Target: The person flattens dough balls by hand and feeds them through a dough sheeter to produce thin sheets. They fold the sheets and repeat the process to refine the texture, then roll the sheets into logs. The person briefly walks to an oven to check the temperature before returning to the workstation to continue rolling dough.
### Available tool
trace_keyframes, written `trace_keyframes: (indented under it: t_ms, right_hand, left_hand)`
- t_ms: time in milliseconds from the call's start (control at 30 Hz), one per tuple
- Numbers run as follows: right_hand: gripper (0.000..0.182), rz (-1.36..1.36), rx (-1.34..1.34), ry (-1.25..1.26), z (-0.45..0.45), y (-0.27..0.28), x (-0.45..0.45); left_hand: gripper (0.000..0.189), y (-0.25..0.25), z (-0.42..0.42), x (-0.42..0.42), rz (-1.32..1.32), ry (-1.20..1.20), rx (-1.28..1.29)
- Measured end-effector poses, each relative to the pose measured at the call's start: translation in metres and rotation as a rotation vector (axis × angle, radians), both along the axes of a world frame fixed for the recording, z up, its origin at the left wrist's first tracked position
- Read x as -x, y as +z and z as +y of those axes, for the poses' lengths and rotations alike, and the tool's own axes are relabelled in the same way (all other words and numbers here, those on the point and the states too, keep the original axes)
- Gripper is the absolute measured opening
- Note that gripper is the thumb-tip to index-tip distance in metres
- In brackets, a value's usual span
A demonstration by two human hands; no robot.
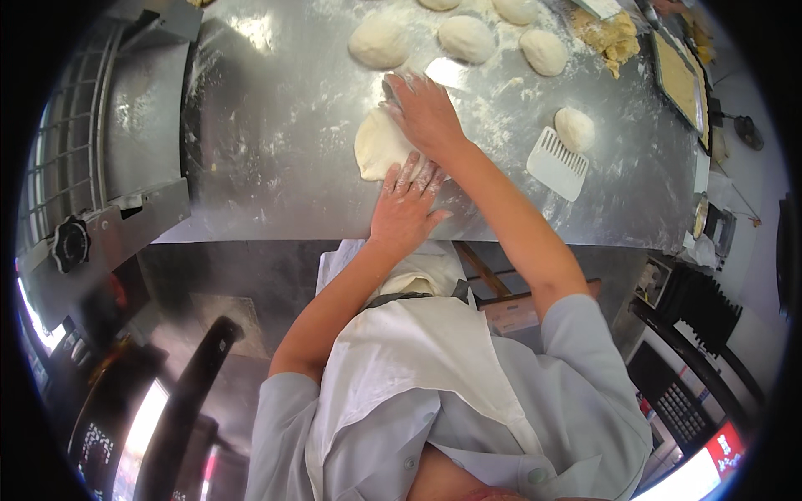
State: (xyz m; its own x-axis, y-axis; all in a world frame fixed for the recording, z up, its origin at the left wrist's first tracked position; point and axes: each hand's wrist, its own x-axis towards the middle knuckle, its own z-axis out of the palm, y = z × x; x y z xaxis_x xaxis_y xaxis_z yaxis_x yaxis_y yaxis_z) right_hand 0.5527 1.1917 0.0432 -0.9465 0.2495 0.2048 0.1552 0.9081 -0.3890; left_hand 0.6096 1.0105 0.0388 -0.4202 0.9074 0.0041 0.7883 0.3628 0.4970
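Note:
A flattened round of pale dough (379, 145) lies on the steel worktop in front of me. My left hand (404, 206) rests flat at its near edge, floured fingers spread and touching it. Over the dough's far right side reaches my right hand (429, 116), back upward. Its thumb and fingers are apart at the far edge; the palm side and part of the dough beneath are hidden. Flour whitens the fingers of both hands.
Several dough balls (467, 39) sit on the floured steel worktop (276, 156) beyond my hands. To the right, a white slotted scraper (557, 166) touches a small dough ball (574, 129). Yellow crumbly dough (611, 41) and a filled tray (678, 78) are farther right. Metal machinery (138, 125) borders the left.

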Motion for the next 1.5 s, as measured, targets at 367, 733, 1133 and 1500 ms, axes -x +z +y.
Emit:
trace_keyframes:
  t_ms: [367, 733, 1133, 1500]
  right_hand:
    - [0.055, -0.205, 0.101, -0.054, 0.006, -0.002, 0.045]
    - [0.086, -0.26, -0.184, -0.23, -0.055, -0.022, 0.061]
    - [0.077, -0.166, -0.204, -0.023, 0.008, 0.0, -0.041]
    - [0.065, -0.037, 0.326, -0.199, 0.034, -0.003, -0.078]
  left_hand:
    - [0.072, 0.01, -0.031, 0.005, -0.125, -0.015, -0.13]
    - [0.064, 0.001, -0.052, 0.021, -0.107, -0.045, -0.12]
    - [0.06, 0.014, -0.067, 0.047, -0.482, 0.326, -0.304]
    - [0.059, 0.018, 0.003, 0.089, -0.607, 0.679, -0.117]
